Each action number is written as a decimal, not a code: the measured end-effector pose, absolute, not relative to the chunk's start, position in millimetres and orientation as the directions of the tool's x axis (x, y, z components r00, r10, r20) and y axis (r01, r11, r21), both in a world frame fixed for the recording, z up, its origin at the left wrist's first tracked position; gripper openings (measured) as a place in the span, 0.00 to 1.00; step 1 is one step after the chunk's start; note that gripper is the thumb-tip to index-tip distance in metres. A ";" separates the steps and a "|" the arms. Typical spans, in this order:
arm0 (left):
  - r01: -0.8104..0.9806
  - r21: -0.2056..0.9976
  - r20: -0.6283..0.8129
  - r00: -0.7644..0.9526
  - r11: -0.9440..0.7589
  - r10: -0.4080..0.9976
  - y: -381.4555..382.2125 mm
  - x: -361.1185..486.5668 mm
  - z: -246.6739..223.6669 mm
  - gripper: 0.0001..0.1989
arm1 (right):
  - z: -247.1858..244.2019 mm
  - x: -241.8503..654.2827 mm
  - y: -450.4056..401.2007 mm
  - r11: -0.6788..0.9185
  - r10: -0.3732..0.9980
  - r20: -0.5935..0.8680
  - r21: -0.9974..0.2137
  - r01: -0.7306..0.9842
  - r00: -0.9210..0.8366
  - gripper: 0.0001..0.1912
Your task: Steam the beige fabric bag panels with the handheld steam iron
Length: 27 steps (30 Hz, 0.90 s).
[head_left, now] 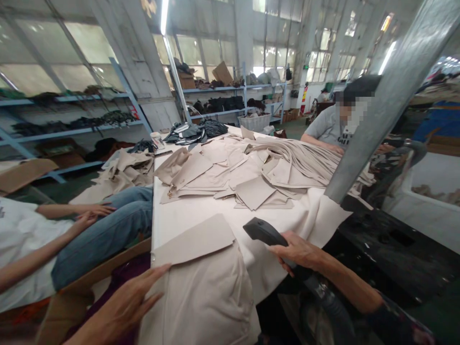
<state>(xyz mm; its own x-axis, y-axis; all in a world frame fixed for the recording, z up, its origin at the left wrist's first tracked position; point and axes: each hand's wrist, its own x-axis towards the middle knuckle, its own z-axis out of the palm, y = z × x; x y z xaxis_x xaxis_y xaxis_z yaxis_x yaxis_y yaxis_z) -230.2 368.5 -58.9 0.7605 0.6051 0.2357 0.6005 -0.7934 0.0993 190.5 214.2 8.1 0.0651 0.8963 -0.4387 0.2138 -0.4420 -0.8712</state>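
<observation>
My left hand (pixel 120 304) lies at the left side of a beige garment piece (pixel 201 297), its fingers stretched out and the fingertips at the edge of a flap (pixel 201 242). The garment piece hangs over the near end of the table. To the right, my right hand (pixel 300 251) is wrapped round a black hose nozzle (pixel 264 231). A dark hose (pixel 330 304) runs down below that hand. The nozzle's tip is raised to the right of the flap and seems apart from the cloth.
Beige cut pieces (pixel 230 167) are heaped across the white table (pixel 187 213). A slanted metal post (pixel 388 96) stands at the right. One person (pixel 323 127) works beyond it; another person's jeans (pixel 111 230) are close at the left. Dark cloth (pixel 196 132) lies at the far end.
</observation>
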 end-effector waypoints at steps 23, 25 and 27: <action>0.645 0.115 0.325 0.695 -0.756 0.642 363.5 -91.5 -121.1 0.21 | -1.0 165.7 347.4 -0.444 0.885 -0.466 -0.854 0.272 -0.019 0.14; 0.646 0.126 0.326 0.690 -0.753 0.646 365.1 -91.9 -123.3 0.21 | 6.9 171.5 343.6 -0.436 0.893 -0.450 -0.855 0.280 0.017 0.15; 0.656 0.118 0.321 0.685 -0.745 0.654 366.4 -91.7 -124.9 0.20 | 14.1 176.5 332.7 -0.424 0.900 -0.435 -0.852 0.307 0.033 0.15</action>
